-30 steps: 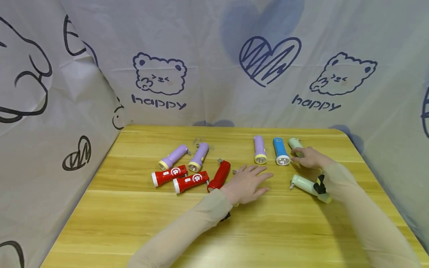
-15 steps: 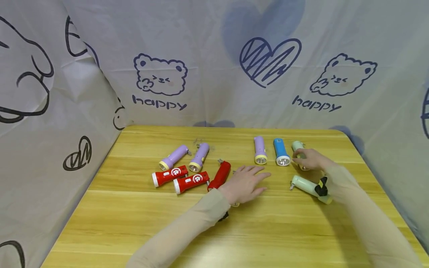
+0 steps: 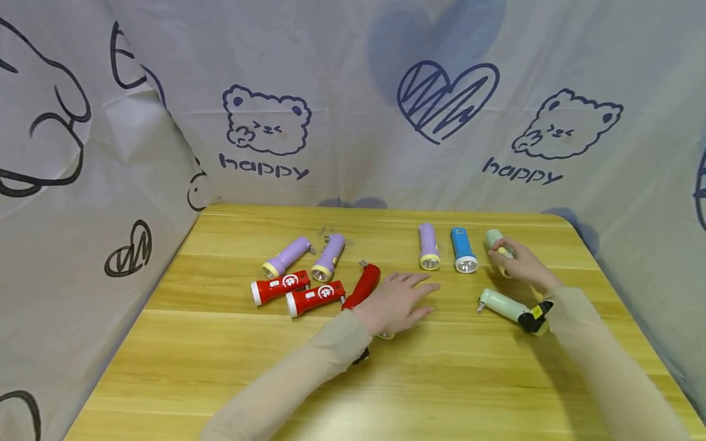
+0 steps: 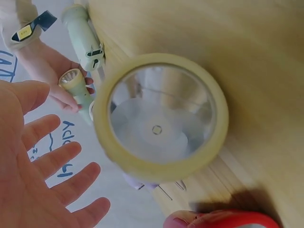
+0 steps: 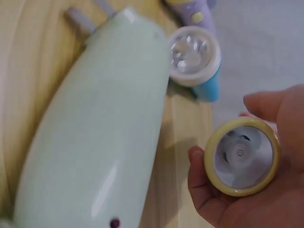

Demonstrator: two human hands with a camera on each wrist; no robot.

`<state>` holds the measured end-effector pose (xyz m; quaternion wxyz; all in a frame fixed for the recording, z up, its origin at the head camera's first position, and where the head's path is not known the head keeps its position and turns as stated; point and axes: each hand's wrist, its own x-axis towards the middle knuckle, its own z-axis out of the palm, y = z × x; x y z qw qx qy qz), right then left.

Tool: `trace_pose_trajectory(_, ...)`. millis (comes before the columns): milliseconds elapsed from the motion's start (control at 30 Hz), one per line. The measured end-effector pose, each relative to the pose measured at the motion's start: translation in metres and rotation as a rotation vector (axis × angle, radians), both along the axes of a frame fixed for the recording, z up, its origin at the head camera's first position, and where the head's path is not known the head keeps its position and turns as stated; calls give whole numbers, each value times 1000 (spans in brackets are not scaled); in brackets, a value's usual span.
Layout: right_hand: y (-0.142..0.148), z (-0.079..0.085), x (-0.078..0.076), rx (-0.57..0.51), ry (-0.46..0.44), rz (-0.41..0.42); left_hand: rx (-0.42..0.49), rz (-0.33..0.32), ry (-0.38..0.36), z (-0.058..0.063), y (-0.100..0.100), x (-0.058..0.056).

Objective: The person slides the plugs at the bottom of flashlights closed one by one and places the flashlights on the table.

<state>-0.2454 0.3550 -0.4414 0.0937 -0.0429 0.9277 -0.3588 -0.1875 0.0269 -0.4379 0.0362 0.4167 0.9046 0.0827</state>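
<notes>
In the head view my right hand holds a light green flashlight at the back right. Its round lens with a yellow rim faces the right wrist camera, fingers curled round the body. A second light green flashlight lies near the right wrist. My left hand hovers with spread fingers, holding nothing. Under it is a flashlight with a pale yellow rim, its body mostly hidden. Beside that hand lies a red flashlight, partly covered.
A blue flashlight and a purple flashlight lie left of the right hand. Farther left are two purple flashlights, one nearer the middle, and two red ones with white rims, one in front. White printed cloth stands behind the table.
My right hand has moved slightly right, and the light green flashlight in it has shifted the same way. My left hand has drifted slightly left, fingers still spread.
</notes>
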Motion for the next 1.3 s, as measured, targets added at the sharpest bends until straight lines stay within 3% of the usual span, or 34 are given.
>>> trace_pose_trajectory(133,-4,2,3,-94,45,-49,18,-4,-7,1,-5,-1)
trace_pose_trajectory(333,-24,11,7,-242,38,-141,85,1,8,0,-15,-5)
trace_pose_trajectory(567,-55,24,16,-599,15,-171,177,34,18,0,-29,-6)
trace_pose_trajectory(700,-70,25,20,-829,-1,-147,275,49,-3,2,-37,-6)
trace_pose_trajectory(733,-70,19,18,-937,-12,-110,297,55,-6,3,-39,-6)
trace_pose_trajectory(867,-85,20,22,-1091,-75,-25,390,75,-34,4,-46,-6)
trace_pose_trajectory(1100,-112,34,36,-1163,-172,17,503,124,-56,3,-61,-7)
trace_pose_trajectory(1300,-126,33,41,-1185,-215,15,577,167,-79,2,-71,-9)
